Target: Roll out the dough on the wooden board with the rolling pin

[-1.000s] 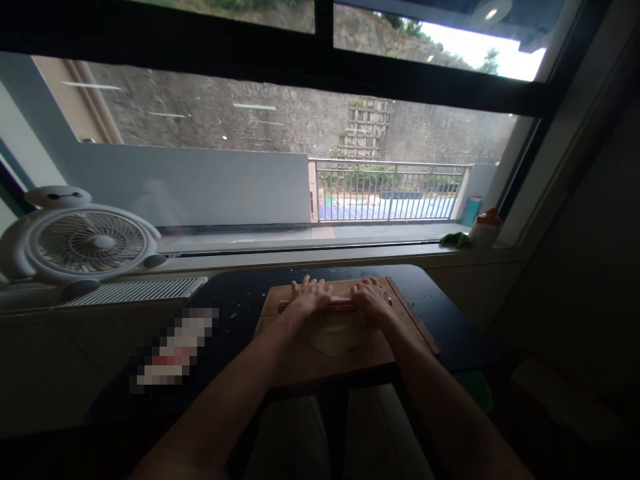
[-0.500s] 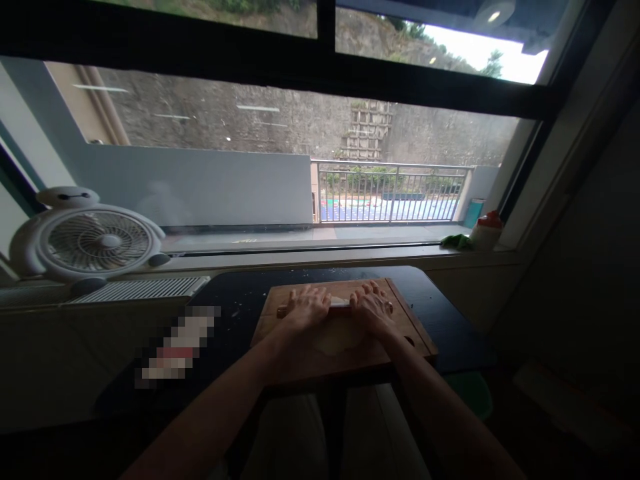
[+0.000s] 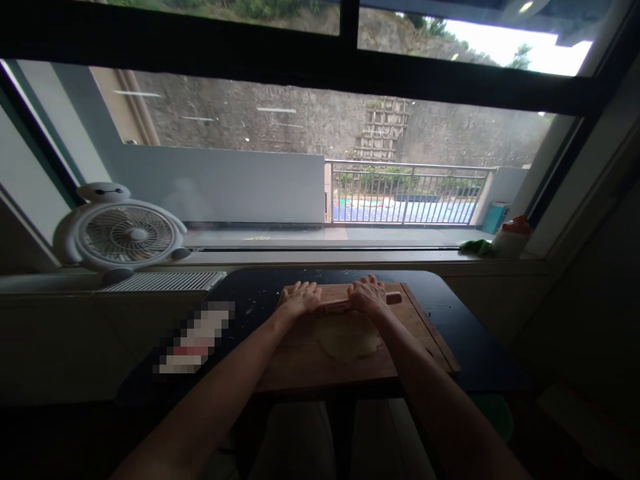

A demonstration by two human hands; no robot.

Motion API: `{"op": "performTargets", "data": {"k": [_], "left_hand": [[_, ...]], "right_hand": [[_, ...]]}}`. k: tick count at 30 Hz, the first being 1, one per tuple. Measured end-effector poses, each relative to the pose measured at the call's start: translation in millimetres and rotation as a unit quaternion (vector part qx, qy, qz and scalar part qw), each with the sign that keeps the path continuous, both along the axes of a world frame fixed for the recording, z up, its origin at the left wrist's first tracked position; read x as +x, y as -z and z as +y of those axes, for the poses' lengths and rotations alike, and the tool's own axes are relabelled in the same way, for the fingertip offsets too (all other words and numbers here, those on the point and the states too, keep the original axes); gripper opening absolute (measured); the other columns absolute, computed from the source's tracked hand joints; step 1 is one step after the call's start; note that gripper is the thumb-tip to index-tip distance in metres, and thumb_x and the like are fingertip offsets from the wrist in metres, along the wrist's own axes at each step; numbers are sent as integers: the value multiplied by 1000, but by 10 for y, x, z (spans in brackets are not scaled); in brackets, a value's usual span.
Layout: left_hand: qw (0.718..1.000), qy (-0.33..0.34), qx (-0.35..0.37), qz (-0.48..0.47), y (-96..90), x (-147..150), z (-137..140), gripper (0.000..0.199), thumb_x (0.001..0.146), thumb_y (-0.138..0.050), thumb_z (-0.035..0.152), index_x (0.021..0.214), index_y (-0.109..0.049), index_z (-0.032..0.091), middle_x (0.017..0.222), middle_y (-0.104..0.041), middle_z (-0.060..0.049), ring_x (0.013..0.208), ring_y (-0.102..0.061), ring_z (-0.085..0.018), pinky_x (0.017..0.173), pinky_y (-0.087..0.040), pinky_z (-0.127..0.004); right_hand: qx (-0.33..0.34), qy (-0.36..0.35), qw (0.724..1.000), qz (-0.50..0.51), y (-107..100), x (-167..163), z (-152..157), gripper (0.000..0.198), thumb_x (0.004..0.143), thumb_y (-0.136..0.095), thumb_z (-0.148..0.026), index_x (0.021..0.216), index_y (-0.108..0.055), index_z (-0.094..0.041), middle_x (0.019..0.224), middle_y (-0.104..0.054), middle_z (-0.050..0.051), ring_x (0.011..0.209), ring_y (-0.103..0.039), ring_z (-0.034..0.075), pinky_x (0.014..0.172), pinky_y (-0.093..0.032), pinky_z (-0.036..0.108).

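A wooden rolling pin [image 3: 336, 306] lies across the far part of a wooden cutting board [image 3: 420, 347]. My left hand [image 3: 301, 297] lies over the pin's left part, covering that end. Further right, my right hand [image 3: 368, 294] bends over the pin, whose right handle [image 3: 394, 298] sticks out past it. Both hands press from above with fingers pointing away. A flat, pale sheet of dough [image 3: 347, 339] spreads on the board, nearer to me than the pin. Whether dough also lies under the pin is hidden.
The board rests on a dark table [image 3: 453, 313] with white flecks on its left side. A blurred-out item [image 3: 195, 340] lies at the left. A white fan [image 3: 133, 233] stands beyond, by the window. A bottle with a red top [image 3: 514, 237] and a green cloth [image 3: 476, 248] occupy the sill.
The rolling pin and both hands have moved away from me across the dough, uncovering more of it. The whole view has shifted, so the scene sits further right.
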State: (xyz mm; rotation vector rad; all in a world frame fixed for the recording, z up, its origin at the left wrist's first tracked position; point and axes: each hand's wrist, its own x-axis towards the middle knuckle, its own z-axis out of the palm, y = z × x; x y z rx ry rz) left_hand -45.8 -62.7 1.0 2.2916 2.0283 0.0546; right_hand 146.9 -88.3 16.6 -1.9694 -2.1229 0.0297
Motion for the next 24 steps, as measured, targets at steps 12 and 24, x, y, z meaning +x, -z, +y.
{"op": "performTargets", "data": {"k": [12, 24], "left_hand": [[991, 36, 129, -20, 65, 127, -880, 52, 93, -20, 39, 138, -40, 20, 145, -38, -5, 138, -21, -25, 111, -9, -55], [996, -6, 81, -45, -3, 94, -588, 54, 93, -17, 43, 136, -41, 20, 146, -36, -6, 138, -21, -26, 110, -10, -55]], "right_hand": [[101, -28, 994, -6, 225, 48, -519, 43, 96, -22, -37, 113, -58, -23, 134, -45, 7, 132, -21, 26, 105, -13, 47], [11, -28, 999, -26, 45, -89, -123, 43, 94, -24, -38, 113, -59, -22, 132, -45, 10, 129, -24, 27, 101, -19, 48]]}}
